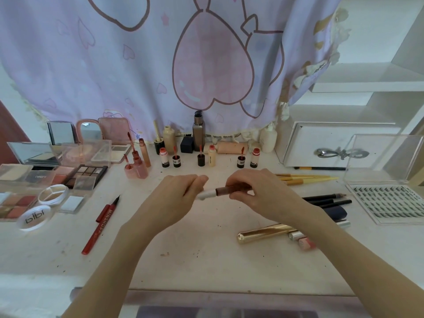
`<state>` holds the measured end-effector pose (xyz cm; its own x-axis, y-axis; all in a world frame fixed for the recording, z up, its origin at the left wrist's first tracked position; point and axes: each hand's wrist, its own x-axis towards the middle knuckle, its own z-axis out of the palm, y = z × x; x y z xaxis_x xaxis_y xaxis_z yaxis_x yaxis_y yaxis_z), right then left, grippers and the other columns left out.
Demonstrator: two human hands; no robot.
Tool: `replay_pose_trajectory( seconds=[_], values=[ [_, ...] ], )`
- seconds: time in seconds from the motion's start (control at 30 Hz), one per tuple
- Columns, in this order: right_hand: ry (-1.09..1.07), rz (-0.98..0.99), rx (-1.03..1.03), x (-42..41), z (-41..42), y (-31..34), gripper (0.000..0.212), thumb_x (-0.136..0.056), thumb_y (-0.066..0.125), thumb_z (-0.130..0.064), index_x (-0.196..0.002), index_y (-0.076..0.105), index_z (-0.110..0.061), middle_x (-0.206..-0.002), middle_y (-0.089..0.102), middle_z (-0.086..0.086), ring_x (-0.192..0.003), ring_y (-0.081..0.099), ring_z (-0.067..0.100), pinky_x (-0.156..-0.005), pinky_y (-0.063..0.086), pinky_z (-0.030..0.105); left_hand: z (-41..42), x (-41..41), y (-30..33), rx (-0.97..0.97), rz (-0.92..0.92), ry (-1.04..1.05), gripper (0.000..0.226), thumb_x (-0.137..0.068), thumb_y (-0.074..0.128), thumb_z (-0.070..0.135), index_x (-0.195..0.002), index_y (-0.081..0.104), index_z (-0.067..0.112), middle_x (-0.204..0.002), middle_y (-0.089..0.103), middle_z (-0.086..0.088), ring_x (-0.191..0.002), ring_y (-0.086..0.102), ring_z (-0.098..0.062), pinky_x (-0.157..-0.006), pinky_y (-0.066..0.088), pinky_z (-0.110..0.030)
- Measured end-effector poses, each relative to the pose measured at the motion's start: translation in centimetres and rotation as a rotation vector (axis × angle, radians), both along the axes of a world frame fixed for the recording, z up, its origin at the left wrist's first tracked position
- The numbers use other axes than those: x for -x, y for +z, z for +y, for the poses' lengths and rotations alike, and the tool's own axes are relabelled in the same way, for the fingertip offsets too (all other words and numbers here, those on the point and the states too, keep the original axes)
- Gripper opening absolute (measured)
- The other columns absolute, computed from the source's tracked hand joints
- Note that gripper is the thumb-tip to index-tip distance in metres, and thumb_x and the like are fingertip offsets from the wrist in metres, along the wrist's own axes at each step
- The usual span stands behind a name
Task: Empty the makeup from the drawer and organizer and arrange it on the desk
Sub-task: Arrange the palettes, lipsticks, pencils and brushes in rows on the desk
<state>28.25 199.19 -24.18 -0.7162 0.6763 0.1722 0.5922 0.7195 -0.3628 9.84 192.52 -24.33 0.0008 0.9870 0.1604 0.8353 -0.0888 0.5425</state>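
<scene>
Above the middle of the white desk [206, 260], both hands hold one lip gloss tube [221, 190] level. My left hand [181, 198] pinches its white cap end. My right hand [254, 193] grips the brown tube body. A row of small lip tints [202, 158] stands behind the hands. Eyeshadow palettes [88, 174] and compacts lie at the left. A red liner pen [101, 223] lies at the front left. A gold tube [263, 232] lies at the front right, partly under my right forearm.
A white drawer box [325, 145] and a clear organizer with a lash tray [390, 203] sit at the right. Yellow brushes [307, 179] and black pencils [328, 200] lie beside them. Foundation bottles [198, 131] stand along the curtain at the back.
</scene>
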Motion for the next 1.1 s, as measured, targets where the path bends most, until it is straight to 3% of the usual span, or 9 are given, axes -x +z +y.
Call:
replay_pose_trajectory(
  seconds=[0.07, 0.17, 0.3, 0.37, 0.47, 0.6, 0.73, 0.9, 1.1],
  values=[
    [-0.014, -0.005, -0.008, 0.2, -0.1, 0.0, 0.008, -0.09, 0.058, -0.026, -0.094, 0.051, -0.028, -0.089, 0.059, -0.011, -0.082, 0.052, 0.009, -0.076, 0.041, 0.024, -0.1, -0.1, 0.1, 0.024, -0.012, 0.001, 0.021, -0.093, 0.039, 0.041, -0.077, 0.049, 0.031, -0.065, 0.052, 0.003, -0.062, 0.049, -0.014, -0.063, 0.043, -0.029],
    [-0.02, 0.029, 0.012, 0.3, 0.0, -0.2, 0.009, -0.09, 0.058, -0.025, -0.098, 0.054, -0.026, -0.088, 0.059, -0.011, -0.077, 0.051, 0.007, -0.073, 0.043, 0.024, -0.5, -0.4, 0.0, 0.022, -0.021, -0.053, 0.023, -0.084, 0.056, 0.043, -0.097, 0.039, 0.036, -0.077, 0.052, 0.01, -0.066, 0.048, -0.006, -0.059, 0.039, -0.02],
    [0.034, 0.037, 0.034, 0.6, -0.2, -0.3, 0.02, -0.093, 0.052, -0.032, -0.11, 0.06, -0.026, -0.085, 0.052, -0.015, -0.072, 0.045, -0.001, -0.066, 0.035, 0.015, -0.4, -0.1, -0.4, -0.056, -0.001, 0.013, 0.012, -0.093, 0.044, 0.038, -0.083, 0.042, 0.031, -0.066, 0.05, 0.009, -0.056, 0.043, -0.007, -0.054, 0.035, -0.019],
    [0.046, 0.013, 0.033, 0.6, -0.2, -0.3, 0.024, -0.095, 0.047, -0.032, -0.113, 0.061, -0.025, -0.085, 0.049, -0.015, -0.071, 0.043, -0.002, -0.064, 0.033, 0.013, -0.3, 0.1, -0.5, -0.025, 0.053, 0.055, 0.023, -0.096, 0.033, 0.039, -0.087, 0.049, 0.025, -0.061, 0.045, 0.011, -0.054, 0.041, -0.006, -0.052, 0.031, -0.019],
    [0.026, 0.009, 0.008, 0.7, 0.0, -0.3, 0.02, -0.094, 0.051, -0.029, -0.109, 0.062, -0.023, -0.09, 0.051, -0.012, -0.078, 0.045, 0.001, -0.071, 0.035, 0.014, -0.5, 0.0, -0.6, -0.002, 0.022, 0.044, 0.022, -0.09, 0.042, 0.046, -0.102, 0.043, 0.028, -0.071, 0.05, 0.005, -0.059, 0.043, -0.007, -0.054, 0.034, -0.018],
    [0.018, 0.019, 0.014, 0.8, 0.1, -0.4, 0.012, -0.09, 0.058, -0.027, -0.101, 0.061, -0.024, -0.091, 0.05, -0.014, -0.087, 0.05, 0.006, -0.081, 0.041, 0.021, -0.8, -0.2, -0.9, 0.006, 0.039, 0.021, 0.017, -0.09, 0.048, 0.042, -0.097, 0.039, 0.029, -0.067, 0.046, 0.009, -0.057, 0.041, -0.006, -0.051, 0.031, -0.015],
    [0.01, 0.029, -0.039, 0.6, 0.0, -0.5, 0.01, -0.088, 0.061, -0.023, -0.097, 0.058, -0.024, -0.091, 0.052, -0.012, -0.086, 0.046, 0.008, -0.079, 0.036, 0.022, -0.5, 0.2, -1.1, 0.006, 0.117, 0.059, 0.026, -0.096, 0.034, 0.039, -0.103, 0.053, 0.023, -0.066, 0.047, 0.008, -0.058, 0.042, -0.007, -0.058, 0.036, -0.021],
    [0.019, 0.065, -0.049, 0.7, 0.0, -0.6, 0.011, -0.087, 0.062, -0.023, -0.098, 0.06, -0.023, -0.094, 0.057, -0.008, -0.089, 0.049, 0.009, -0.082, 0.041, 0.025, -0.9, -0.4, -1.2, 0.036, -0.007, 0.018, 0.027, -0.086, 0.052, 0.045, -0.102, 0.037, 0.03, -0.073, 0.051, 0.006, -0.06, 0.045, -0.007, -0.055, 0.036, -0.017],
    [0.0, 0.082, -0.069, 0.6, 0.2, -0.6, 0.013, -0.087, 0.062, -0.023, -0.1, 0.063, -0.022, -0.091, 0.055, -0.01, -0.085, 0.047, 0.008, -0.078, 0.036, 0.019, -0.7, -0.1, -1.1, 0.007, 0.023, 0.063, 0.024, -0.089, 0.044, 0.044, -0.098, 0.051, 0.023, -0.07, 0.05, 0.01, -0.062, 0.045, -0.007, -0.055, 0.033, -0.016]
  ],
)
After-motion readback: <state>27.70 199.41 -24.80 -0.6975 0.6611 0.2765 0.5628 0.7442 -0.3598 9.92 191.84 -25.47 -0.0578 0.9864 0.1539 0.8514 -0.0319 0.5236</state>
